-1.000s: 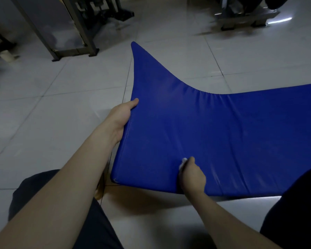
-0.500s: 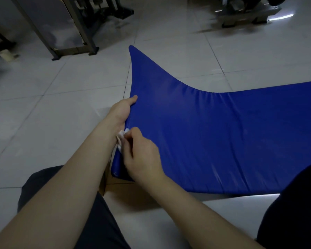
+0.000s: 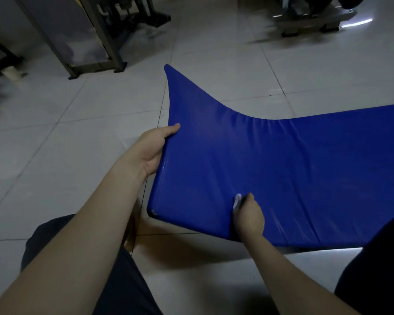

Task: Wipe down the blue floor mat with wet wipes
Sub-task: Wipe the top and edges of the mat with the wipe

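**On the tiled floor: mat end lifted, wipe at its near edge**

At the centre of the view, the blue floor mat (image 3: 282, 167) runs off toward 3 o'clock and lies on the pale tiled floor (image 3: 55, 155) there. Its left end is raised and bowed, with the far corner pointing to 12 o'clock. The left hand (image 3: 154, 148), at 9 o'clock of the mat, grips the short edge with its thumb on the top face and its fingers hidden beneath. The right hand (image 3: 248, 217), at 6 o'clock, is curled round a small white wet wipe (image 3: 237, 200) and presses it to the surface just inside the near long edge.

The covering looks slick, so a harder wiping push could pull the edge out of the left hand's clamp and let the raised end flop down. The bowed panel probably gives under pressure, and the wipe may skate over the creases toward 4 o'clock and leave streaks. Because the wipe is bunched so small, little of it touches the mat. It could roll out of the fist or miss patches near the 7 o'clock corner. The metal frame (image 3: 96, 42) at 11 o'clock stands well apart and looks harmless.
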The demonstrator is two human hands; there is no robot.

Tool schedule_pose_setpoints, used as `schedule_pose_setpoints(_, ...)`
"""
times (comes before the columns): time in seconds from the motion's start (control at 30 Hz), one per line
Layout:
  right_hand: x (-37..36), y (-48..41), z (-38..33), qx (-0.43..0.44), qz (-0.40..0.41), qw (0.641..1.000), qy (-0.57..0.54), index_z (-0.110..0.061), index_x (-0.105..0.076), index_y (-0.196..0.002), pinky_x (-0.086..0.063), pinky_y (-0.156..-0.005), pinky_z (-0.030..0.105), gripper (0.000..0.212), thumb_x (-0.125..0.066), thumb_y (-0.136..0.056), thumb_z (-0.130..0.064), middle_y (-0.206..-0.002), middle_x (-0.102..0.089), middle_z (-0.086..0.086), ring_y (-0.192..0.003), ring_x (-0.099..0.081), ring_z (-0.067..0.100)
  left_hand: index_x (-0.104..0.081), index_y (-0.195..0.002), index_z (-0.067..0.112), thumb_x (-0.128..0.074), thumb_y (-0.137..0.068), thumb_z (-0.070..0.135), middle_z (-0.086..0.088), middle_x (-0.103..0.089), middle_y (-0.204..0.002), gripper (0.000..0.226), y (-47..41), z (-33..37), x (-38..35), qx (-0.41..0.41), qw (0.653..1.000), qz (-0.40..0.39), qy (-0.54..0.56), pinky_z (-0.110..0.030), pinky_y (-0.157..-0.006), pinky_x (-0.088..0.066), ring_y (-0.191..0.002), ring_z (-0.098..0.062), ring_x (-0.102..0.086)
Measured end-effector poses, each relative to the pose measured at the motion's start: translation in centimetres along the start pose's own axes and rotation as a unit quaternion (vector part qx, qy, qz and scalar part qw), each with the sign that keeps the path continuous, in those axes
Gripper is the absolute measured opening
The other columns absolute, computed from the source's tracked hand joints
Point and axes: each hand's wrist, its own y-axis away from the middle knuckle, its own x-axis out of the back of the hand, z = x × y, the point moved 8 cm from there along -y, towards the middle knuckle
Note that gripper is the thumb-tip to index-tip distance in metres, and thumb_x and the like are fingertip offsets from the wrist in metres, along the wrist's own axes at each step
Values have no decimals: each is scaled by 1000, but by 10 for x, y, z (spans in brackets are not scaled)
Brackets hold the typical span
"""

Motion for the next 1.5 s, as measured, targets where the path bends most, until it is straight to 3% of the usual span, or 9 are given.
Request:
schedule_pose_setpoints(0.3, 7, -5, -39, -30, -98, 966, -235, -11, -52, -70, -39, -58, 31, 41, -58, -102, -36, -60, -53, -3, -57, -47, 15, -70, -123, 10, -58, -101, 37, -9, -75, -117, 37, 8, -10, -17, 25, 999, -33, 14, -37, -79, -63, -94, -23, -75)
schedule_pose_setpoints(0.6, 52, 93, -203, 254, -108, 919, -282, -20, -60, -91, -46, -62, 29, 21, -53, -104, -34, -75, -61, -7, -65, -55, 7, -67, -118, 11, -49, -106, 43, -5, -78, -97, 39, -1, 3, -1, -7, 985, 56, -163, -30, -70, -59, -83, -21, -76)
schedule_pose_setpoints(0.67, 52, 121, -227, 344, -112, 909, -208, -20, -59, -96, -46, -62, 29, 13, -52, -103, -29, -80, -62, -7, -67, -55, 9, -64, -120, 13, -45, -107, 45, -1, -74, -96, 40, -4, 7, 4, -23, 964, 76, -254, -30, -71, -56, -85, -19, -73)
schedule_pose_setpoints(0.77, 44, 128, -228, 403, -59, 911, -67, -15, -54, -103, -47, -62, 37, 18, -47, -104, -32, -89, -62, 1, -69, -57, 16, -64, -115, 14, -45, -107, 44, -3, -75, -96, 36, -4, 6, 7, -32, 965, 84, -245, -28, -65, -58, -81, -19, -74)
schedule_pose_setpoints(0.93, 21, 66, -151, 260, -61, 963, -25, -20, -37, -93, -39, -64, 33, 18, -49, -104, -30, -106, -69, 0, -86, -65, 25, -65, -124, 9, -49, -106, 44, -6, -76, -104, 42, -5, 10, 25, -37, 974, 108, -196, -30, -63, -59, -87, -23, -75)
schedule_pose_setpoints(1.03, 9, 31, -70, 124, -47, 988, 76, -17, -39, -90, -46, -60, 37, 20, -44, -105, -29, -79, -59, -3, -70, -59, 23, -67, -123, 11, -51, -106, 45, -4, -76, -104, 40, -4, 9, 25, -34, 976, 103, -189, -29, -60, -59, -86, -22, -75)
schedule_pose_setpoints(1.13, 6, 26, -45, 68, -33, 997, 14, -13, -42, -86, -33, -54, 32, 28, -47, -105, -33, -75, -52, -2, -66, -52, 20, -67, -117, 13, -49, -106, 45, -3, -75, -101, 38, -2, 9, 19, -39, 976, 103, -190, -24, -52, -57, -78, -18, -73)
schedule_pose_setpoints(1.37, 40, 96, -186, 294, -59, 936, -183, -16, -53, -91, -43, -56, 35, 26, -45, -107, -35, -72, -58, -3, -60, -53, 12, -66, -111, 9, -50, -107, 40, -3, -74, -91, 35, -3, 10, 16, -54, 974, 121, -183, -19, -45, -52, -63, -13, -71)
schedule_pose_setpoints(1.5, 44, 134, -228, 406, -76, 900, -135, -16, -54, -95, -36, -57, 31, 25, -42, -107, -35, -80, -57, -4, -63, -49, 12, -65, -109, 8, -51, -106, 38, -4, -72, -87, 34, -1, 12, 15, -56, 972, 126, -188, -18, -43, -50, -60, -13, -70)
